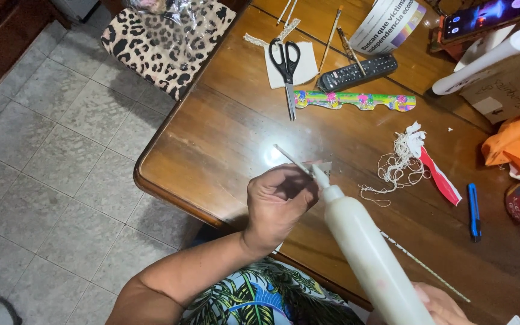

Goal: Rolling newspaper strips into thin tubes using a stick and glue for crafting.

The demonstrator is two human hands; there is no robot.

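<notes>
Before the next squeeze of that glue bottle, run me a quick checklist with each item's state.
1. Left hand grips the thin stick: ok.
2. Glue bottle nozzle tip meets the stick at the fingers: ok.
3. Right hand holds the bottle's base: ok, though only partly in view.
4. Glue flowing from the nozzle: cannot tell.
5. Scissors lie apart from the hands: ok.
6. Tangled string lies on the table near the work: not ok.
</notes>
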